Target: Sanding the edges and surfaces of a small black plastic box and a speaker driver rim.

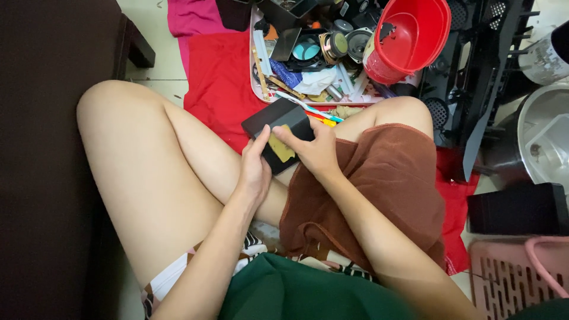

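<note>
Person wears a dark green top. Shorts show white, brown and black-striped patterning at the hip. Arms, legs and both hands are bare; no sleeves, rings or watch visible.

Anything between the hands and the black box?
Nothing visible. Both the left hand and the right hand already touch the black box, with fingers on its yellow patch. Tray clutter lies beyond it.
</note>
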